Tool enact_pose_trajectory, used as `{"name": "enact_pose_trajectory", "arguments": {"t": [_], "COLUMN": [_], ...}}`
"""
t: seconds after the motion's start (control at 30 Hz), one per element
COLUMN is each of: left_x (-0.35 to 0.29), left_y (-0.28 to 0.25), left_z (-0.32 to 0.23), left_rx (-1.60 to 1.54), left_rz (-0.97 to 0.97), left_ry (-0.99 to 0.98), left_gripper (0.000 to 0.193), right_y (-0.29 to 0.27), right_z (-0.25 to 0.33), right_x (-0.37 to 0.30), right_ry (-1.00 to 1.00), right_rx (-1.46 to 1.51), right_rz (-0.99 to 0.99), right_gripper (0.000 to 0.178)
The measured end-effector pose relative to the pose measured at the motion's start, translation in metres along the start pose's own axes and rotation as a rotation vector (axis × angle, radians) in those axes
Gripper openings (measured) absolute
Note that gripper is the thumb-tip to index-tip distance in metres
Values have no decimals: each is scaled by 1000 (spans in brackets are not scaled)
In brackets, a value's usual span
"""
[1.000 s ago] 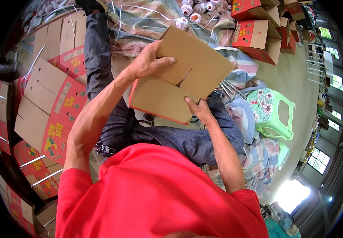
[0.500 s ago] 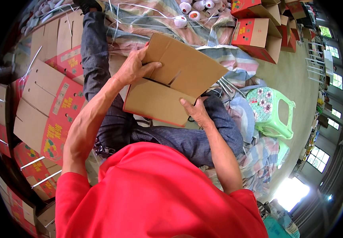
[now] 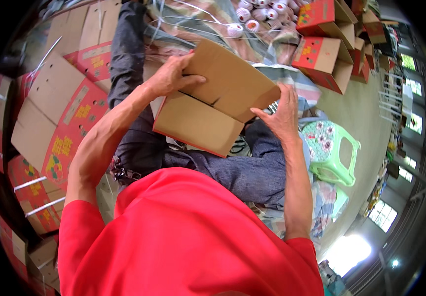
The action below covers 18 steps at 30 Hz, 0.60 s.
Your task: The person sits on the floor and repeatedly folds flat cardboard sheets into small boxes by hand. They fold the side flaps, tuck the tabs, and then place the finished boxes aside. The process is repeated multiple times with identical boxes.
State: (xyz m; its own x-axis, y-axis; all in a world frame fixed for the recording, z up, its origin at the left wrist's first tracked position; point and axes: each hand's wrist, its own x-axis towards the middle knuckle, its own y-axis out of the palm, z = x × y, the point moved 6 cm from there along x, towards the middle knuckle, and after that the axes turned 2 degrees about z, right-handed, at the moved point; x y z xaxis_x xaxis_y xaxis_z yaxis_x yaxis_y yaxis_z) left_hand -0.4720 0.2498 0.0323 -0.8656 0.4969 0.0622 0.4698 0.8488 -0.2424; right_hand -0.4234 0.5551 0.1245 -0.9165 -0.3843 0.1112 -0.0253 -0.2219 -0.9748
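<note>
A brown cardboard box (image 3: 230, 81), partly unfolded, lies tilted over my lap with its plain inner side facing up and a thin red edge along the bottom. My left hand (image 3: 173, 76) is closed on its upper left side, thumb on the inner face and fingers behind. At the opposite end, my right hand (image 3: 282, 116) pinches the right corner of the raised panel between thumb and fingers. A fold and a short dark slot run across the middle of the board. The printed outside faces away from me.
Flattened red-and-brown cartons (image 3: 50, 116) are stacked at the left, some strapped with white bands. Open cartons (image 3: 321, 61) stand at the upper right. Fruit in white foam nets (image 3: 260, 14) lies on a striped sheet (image 3: 193, 42). A green plastic stool (image 3: 338, 153) stands at the right.
My right hand has moved up and right, from the lower panel to the raised panel's right corner. My left hand keeps its hold. The whole view has shifted slightly.
</note>
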Motion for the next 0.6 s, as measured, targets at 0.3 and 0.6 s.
{"name": "enact_pose_trajectory", "arguments": {"t": [0.3, 0.6], "left_x": [-6, 82], "left_y": [-25, 27], "left_z": [-33, -90], "left_rx": [310, 955], "left_rz": [-143, 528], "left_ry": [56, 251], "left_gripper": [73, 63], "right_y": [-10, 1], "right_z": [20, 16], "right_x": [28, 13], "right_ry": [-77, 83], "right_rx": [-127, 113], "right_rz": [303, 295], "right_gripper": [73, 78]}}
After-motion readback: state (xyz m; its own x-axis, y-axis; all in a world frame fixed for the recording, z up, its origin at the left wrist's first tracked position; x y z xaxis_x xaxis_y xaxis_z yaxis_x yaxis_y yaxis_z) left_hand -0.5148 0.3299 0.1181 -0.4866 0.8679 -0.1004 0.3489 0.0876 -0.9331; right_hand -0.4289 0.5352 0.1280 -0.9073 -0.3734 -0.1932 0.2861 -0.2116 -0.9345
